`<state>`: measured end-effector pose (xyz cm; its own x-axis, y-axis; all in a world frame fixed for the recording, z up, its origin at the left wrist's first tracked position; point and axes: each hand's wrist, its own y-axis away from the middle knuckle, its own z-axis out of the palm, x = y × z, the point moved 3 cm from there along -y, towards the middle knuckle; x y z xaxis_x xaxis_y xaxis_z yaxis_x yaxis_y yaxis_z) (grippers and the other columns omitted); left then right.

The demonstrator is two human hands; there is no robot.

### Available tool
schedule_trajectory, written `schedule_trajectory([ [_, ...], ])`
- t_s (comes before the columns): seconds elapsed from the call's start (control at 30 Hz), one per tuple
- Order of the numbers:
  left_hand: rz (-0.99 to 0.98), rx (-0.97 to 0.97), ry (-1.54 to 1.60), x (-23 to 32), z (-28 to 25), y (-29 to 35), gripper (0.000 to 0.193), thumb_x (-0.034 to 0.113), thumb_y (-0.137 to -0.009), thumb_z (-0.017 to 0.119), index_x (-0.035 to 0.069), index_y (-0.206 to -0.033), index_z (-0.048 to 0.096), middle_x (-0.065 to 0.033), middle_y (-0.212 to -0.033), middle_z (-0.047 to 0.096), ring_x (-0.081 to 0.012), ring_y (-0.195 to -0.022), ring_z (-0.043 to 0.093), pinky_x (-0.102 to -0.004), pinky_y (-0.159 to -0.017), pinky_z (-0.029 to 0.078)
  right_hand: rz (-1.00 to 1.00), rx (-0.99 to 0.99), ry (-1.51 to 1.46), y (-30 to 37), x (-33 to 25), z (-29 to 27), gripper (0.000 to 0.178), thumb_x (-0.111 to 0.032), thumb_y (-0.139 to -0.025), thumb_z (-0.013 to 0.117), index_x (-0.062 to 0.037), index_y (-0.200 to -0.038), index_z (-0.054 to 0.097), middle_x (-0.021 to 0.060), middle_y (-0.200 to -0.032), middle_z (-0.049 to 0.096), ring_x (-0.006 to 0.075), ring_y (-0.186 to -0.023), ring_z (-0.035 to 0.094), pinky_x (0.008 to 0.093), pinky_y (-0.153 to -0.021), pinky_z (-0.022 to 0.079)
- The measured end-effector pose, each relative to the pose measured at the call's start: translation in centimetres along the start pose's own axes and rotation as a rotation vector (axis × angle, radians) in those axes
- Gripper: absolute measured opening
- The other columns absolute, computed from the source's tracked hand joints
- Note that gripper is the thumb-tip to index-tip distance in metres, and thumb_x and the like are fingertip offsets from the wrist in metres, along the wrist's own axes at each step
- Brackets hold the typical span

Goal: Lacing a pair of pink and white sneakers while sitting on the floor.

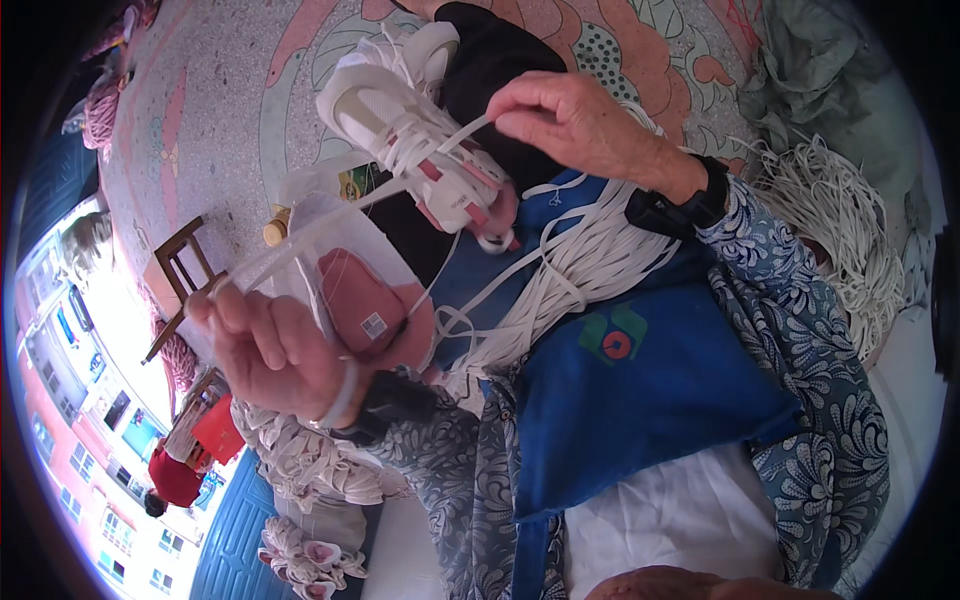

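Note:
A white and pink sneaker (420, 150) rests over my dark-clad leg, with white lace threaded across its front. My right hand (575, 120), above and right of the sneaker, pinches a flat white shoelace (465, 133) running up from it. Another stretch of lace is pulled taut toward my left hand (275, 345), whose fingers are curled around its far end at the lower left; that hand is slightly blurred. A thick bundle of white shoelaces (560, 270) lies across my lap, on the blue apron (650, 390).
A pink sole-shaped piece (355, 300) with a small label lies between my hands. More loose laces (835, 220) are heaped at the right. White shoes (305, 555) sit at the lower left, near a small wooden stool (185, 265). A person in red (178, 475) is farther off.

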<state>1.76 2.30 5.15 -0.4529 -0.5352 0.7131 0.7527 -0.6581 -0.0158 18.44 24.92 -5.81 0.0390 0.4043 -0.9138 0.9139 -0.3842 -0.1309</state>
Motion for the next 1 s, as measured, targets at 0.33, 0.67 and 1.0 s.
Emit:
schedule_trajectory([
  [0.33, 0.358, -0.127, 0.023, 8.3, 1.7, 1.1, 0.010, 0.006, -0.092, 0.047, 0.000, -0.099, 0.051, -0.0069, -0.077, 0.054, -0.0037, -0.041, 0.035, -0.0188, -0.037, 0.030, -0.267, -0.095, 0.066, 0.4, -1.9, 3.5, 0.018, -0.014, -0.086, 0.060, -0.0013, -0.098, 0.062, 0.0120, -0.078, 0.060, 0.0249, -0.068, 0.062, 0.0333, -0.060, 0.048],
  [0.67, 0.647, -0.242, 0.128, 12.0, 7.9, 6.9, 0.010, -0.005, -0.085, 0.046, -0.003, -0.094, 0.050, -0.0079, -0.076, 0.056, -0.0072, -0.040, 0.049, -0.0166, -0.038, 0.040, -0.120, -0.085, 0.042, -0.7, -4.9, 6.8, 0.030, -0.017, -0.084, 0.062, -0.0042, -0.111, 0.058, 0.0103, -0.084, 0.064, 0.0270, -0.070, 0.064, 0.0345, -0.059, 0.051],
  [1.0, 0.623, -0.254, 0.082, 11.6, 6.8, 8.6, 0.012, -0.006, -0.082, 0.049, 0.000, -0.091, 0.056, -0.0060, -0.075, 0.054, -0.0061, -0.041, 0.047, -0.0160, -0.038, 0.039, -0.151, 0.132, 0.287, -2.4, -0.3, 1.5, 0.022, -0.019, -0.085, 0.057, -0.0063, -0.103, 0.058, 0.0119, -0.084, 0.061, 0.0323, -0.078, 0.062, 0.0399, -0.067, 0.050],
])
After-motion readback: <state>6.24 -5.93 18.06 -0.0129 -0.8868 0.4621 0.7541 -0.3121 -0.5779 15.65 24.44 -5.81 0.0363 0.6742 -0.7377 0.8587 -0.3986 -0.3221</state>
